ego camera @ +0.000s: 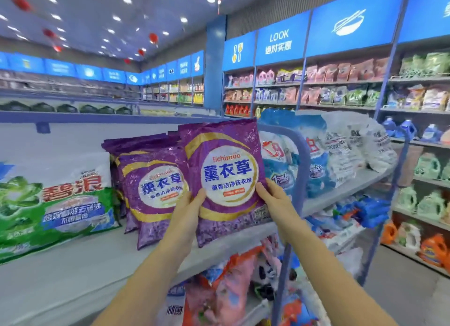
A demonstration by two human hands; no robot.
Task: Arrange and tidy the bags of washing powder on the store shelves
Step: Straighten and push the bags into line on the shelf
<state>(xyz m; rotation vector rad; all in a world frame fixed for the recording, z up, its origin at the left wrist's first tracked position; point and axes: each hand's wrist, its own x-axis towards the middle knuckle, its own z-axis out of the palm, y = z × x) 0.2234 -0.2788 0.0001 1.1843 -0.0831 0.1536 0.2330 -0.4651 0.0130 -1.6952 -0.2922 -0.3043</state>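
Note:
I hold a purple lavender washing-powder bag [226,160] upright at the front of the top shelf [102,260]. My left hand [187,211] grips its lower left edge and my right hand [275,199] grips its lower right edge. Just left of it stands a row of matching purple bags [151,187], one behind another. A large green and white bag [53,204] leans at the far left. Blue bags [287,155] and white bags [350,150] fill the shelf to the right.
A blue rounded shelf divider [302,160] rises right of the held bag. The lower shelf holds pink, orange and blue bags [231,284]. Across the aisle on the right stand shelves of detergent bottles [428,209].

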